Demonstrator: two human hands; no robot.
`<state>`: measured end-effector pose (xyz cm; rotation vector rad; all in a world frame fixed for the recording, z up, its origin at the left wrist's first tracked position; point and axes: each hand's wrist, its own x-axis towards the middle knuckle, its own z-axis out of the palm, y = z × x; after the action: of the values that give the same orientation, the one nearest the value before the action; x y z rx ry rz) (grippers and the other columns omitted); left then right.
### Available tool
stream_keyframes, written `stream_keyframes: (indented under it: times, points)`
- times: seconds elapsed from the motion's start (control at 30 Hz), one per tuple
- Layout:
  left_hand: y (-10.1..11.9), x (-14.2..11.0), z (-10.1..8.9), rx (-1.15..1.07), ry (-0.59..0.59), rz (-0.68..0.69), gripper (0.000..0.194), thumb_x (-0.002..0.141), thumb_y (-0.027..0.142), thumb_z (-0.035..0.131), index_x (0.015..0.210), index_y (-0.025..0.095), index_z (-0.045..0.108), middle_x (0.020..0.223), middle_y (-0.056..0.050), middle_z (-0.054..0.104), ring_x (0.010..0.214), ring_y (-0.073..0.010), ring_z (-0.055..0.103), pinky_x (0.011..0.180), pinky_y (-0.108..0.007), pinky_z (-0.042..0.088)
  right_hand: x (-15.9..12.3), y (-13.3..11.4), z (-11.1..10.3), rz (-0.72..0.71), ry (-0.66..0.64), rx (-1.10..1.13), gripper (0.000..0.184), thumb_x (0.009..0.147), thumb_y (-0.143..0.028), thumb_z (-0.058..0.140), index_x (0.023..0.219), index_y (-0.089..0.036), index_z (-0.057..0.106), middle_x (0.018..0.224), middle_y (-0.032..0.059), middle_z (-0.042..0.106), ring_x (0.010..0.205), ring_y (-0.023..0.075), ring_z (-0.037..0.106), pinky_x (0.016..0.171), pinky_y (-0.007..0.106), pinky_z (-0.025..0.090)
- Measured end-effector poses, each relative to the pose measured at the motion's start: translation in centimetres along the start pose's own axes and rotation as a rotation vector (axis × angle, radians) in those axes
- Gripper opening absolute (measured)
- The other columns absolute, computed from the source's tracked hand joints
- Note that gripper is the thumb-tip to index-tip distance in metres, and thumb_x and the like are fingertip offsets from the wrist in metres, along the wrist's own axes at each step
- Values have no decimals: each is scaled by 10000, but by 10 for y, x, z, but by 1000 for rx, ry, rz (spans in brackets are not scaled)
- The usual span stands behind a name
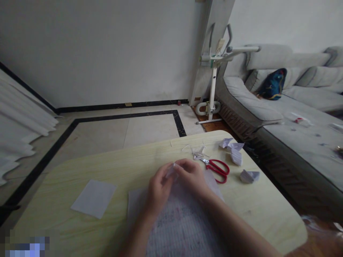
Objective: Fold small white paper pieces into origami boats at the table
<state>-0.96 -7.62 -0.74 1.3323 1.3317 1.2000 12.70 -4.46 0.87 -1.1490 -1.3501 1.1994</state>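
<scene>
Paper bit (170, 172) sits right in the grip, pinched with basically no gap by the fingers of my left hand (159, 186) and right hand (191, 175), which hide most of it. Red-handled scissors (210, 165) lie just right of the grip, crumply folded papers (236, 157) farther right, a paper square (93, 198) off left, and a written-on sheet (182, 228) below.

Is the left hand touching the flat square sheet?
Apart. The head view shows a strip of tabletop between the left hand and the square sheet.
</scene>
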Motion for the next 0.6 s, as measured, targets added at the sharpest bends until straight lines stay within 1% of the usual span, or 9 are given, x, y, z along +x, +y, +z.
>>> stream_keyframes:
  times: [0.17,0.27,0.37,0.47,0.53,0.6]
  points:
    - [1,-2,-1,37,-23,23,369,862,357,542,1191,209,617,1145,-84,671,986,-229,656,796,-308,547,1,-1,-2,32,-32,-31,197,798,-340,629,751,-155,678,679,22,673,625,136,613,565,234,483]
    - [4,-3,-2,43,-27,47,373,863,344,539,1199,202,616,1166,-82,665,1040,-232,635,844,-316,533,1,-2,-3,37,-61,-36,236,818,-363,602,750,-151,679,681,25,671,617,133,605,568,241,478]
    - [6,-3,-2,72,-20,55,389,841,347,573,1197,196,616,1152,-80,673,1038,-231,636,887,-328,512,0,-5,-2,46,-82,-11,225,826,-346,591,760,-150,679,694,27,673,622,133,607,581,248,478]
    - [5,-2,-1,80,-31,37,418,811,365,614,1192,192,616,1122,-83,684,1027,-241,640,875,-339,516,-1,-7,-1,53,-59,1,213,814,-338,607,742,-145,660,646,15,646,585,125,585,553,240,464]
    - [3,-1,0,55,-26,21,399,808,366,616,1166,189,625,1115,-84,684,1029,-238,637,863,-329,517,-2,-6,0,58,-55,23,219,812,-346,609,735,-146,648,620,6,628,559,120,571,538,237,457]
    - [3,0,0,7,-1,-3,377,807,363,618,1137,180,624,1082,-88,690,975,-224,655,820,-309,529,-2,-4,0,64,-65,55,221,809,-355,609,734,-149,639,620,3,624,556,117,569,538,235,458]
